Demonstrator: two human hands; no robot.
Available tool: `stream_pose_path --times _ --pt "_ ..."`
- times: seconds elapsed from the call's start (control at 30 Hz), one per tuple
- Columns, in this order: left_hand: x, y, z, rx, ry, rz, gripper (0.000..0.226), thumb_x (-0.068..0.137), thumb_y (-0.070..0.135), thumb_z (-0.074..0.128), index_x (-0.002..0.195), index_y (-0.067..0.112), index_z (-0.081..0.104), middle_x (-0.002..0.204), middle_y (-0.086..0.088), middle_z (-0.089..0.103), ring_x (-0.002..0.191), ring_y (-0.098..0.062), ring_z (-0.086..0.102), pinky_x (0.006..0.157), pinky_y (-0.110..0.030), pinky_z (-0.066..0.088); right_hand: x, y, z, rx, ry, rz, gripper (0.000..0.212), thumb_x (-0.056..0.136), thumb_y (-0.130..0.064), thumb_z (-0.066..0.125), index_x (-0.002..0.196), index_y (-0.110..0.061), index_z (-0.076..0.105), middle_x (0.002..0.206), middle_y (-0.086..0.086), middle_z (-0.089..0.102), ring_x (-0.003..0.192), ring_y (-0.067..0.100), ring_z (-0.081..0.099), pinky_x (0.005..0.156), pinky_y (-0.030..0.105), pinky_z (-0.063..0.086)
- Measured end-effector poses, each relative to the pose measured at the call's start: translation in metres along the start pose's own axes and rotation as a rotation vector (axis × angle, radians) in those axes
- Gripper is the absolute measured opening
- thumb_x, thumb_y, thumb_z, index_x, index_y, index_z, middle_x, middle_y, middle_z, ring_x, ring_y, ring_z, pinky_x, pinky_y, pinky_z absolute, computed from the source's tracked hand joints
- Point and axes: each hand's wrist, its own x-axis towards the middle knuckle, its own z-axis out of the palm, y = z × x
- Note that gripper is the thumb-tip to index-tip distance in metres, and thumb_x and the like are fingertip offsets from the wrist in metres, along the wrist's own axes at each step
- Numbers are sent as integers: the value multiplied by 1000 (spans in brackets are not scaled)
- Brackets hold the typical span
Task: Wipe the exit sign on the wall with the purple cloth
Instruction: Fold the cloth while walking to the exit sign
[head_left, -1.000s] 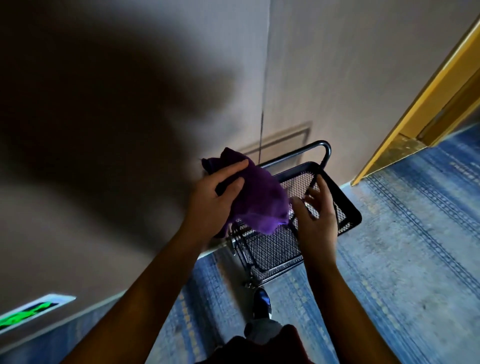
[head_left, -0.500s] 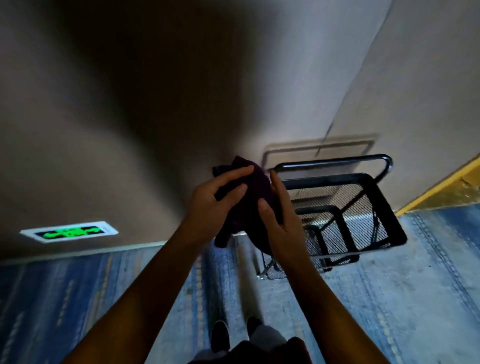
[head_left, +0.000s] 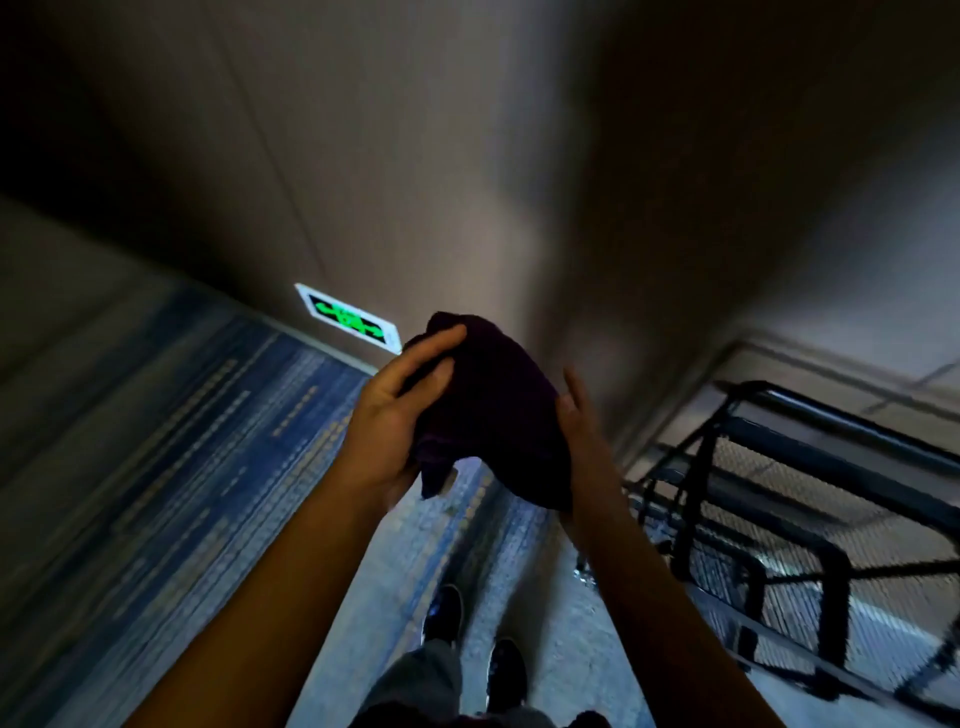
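Observation:
The purple cloth hangs bunched between both hands at the middle of the view, dark in the shadow. My left hand grips its left side with thumb and fingers wrapped over the top. My right hand holds its right edge, fingers pointing up. The exit sign, a white-framed plate with glowing green marks, is set low in the wall just above the floor, a little left of and beyond my left hand. Neither the cloth nor the hands touch the sign.
A black wire-mesh cart stands at the right against the wall. Blue patterned carpet covers the floor. My shoes are at the bottom middle. The beige wall lies in deep shadow.
The view has swung left, so the exit sign has come from the far left to near the middle and the cart has slid right. Both hands still hold the cloth.

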Motion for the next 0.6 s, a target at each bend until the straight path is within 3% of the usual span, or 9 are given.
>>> stream_pose_path --times 0.07,0.17,0.27,0.33,0.47,0.6 --pt "-11 3 -22 -54 105 40 37 98 2 52 106 26 80 118 -7 76 107 -19 72 91 -28 59 -1 -2 20 55 -81 38 41 81 -71 64 119 -75 49 164 3 42 139 26 55 112 53 49" --pt "-24 11 -56 -70 243 104 36 101 0 49 109 20 77 116 -6 76 102 -19 73 92 -31 59 -1 -5 47 84 -225 33 57 82 -57 76 131 -70 50 157 -2 48 138 26 56 111 52 51" --pt "-35 19 -91 -73 346 146 32 102 -1 48 117 14 71 118 -5 75 103 -18 72 88 -28 59 2 -8 75 -58 -280 -82 64 93 -32 75 142 -62 47 151 -17 52 140 15 54 116 49 46" --pt "-41 24 -113 -88 381 156 32 101 -1 49 117 15 72 123 -9 73 105 -19 71 87 -28 59 8 -11 98 -157 -330 -183 61 98 -19 68 139 -61 51 152 -21 52 142 7 50 121 44 41" --pt "-48 42 -152 -80 438 171 31 99 1 54 115 18 74 125 -12 72 105 -21 71 93 -31 59 23 -12 149 -254 -429 -258 50 101 -9 61 135 -46 61 148 -12 60 139 4 52 122 40 39" --pt "-55 61 -200 -5 477 215 36 84 12 71 118 24 73 122 -7 74 108 -21 72 89 -30 59 42 -6 205 -312 -499 -285 40 100 -15 65 135 -33 66 139 -13 67 134 1 58 120 35 42"
